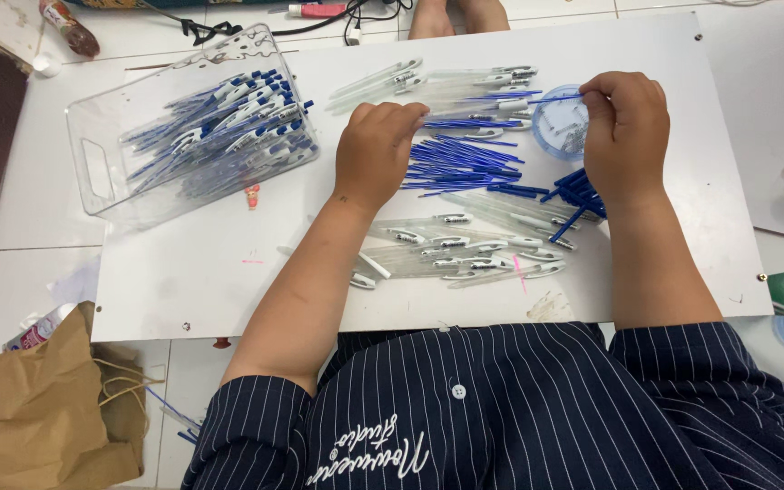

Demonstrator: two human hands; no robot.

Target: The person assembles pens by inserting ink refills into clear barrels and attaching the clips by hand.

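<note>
On our white worktop point(210, 263), finished pens fill the clear bin point(102, 127); many empty barrels point(465, 254) remain. Our right hand point(626, 122) pinches a blue refill point(555, 98); our left hand point(376, 150), curled, seemingly grips a barrel.

The person wears a dark navy shirt with thin white vertical pinstripes, short sleeves ending above the elbows, a small white button at the front, and white script lettering, perhaps embroidered.
</note>
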